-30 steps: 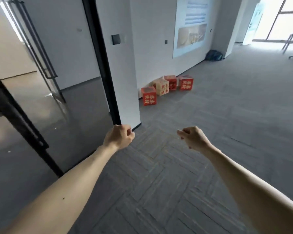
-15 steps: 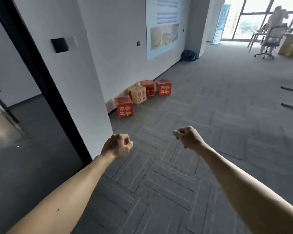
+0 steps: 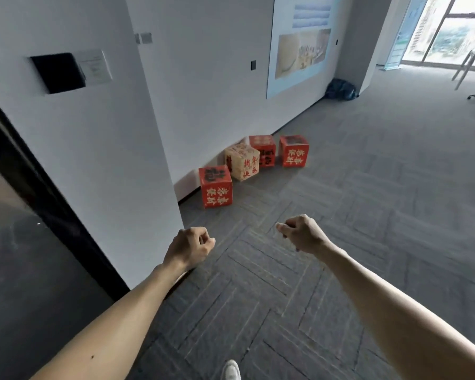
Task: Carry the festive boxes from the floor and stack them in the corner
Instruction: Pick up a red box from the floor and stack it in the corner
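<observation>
We stood on the grey carpet floor (image 3: 368,215) with both bare arms stretched forward, our left hand (image 3: 189,246) and right hand (image 3: 303,234) each curled into a fist, the grip of each closed on nothing. The festive boxes sat on the floor ahead, well apart from both hands, in a loose row along the foot of the white wall (image 3: 217,78). The nearest red box (image 3: 215,186) stood by the corner of a white pillar (image 3: 107,160). A cream box (image 3: 242,161) stood just beyond it, turned at an angle. A second red box (image 3: 263,150) came next, and a far red box (image 3: 294,150) stood just beside that one. All four bore large characters on their sides. A large poster (image 3: 299,45) hung on the wall above them, and a dark bag (image 3: 340,89) lay farther along at the wall's foot. A black panel (image 3: 58,72) was fixed to the pillar at our left. The toe of a white shoe (image 3: 231,370) showed at the bottom edge.
</observation>
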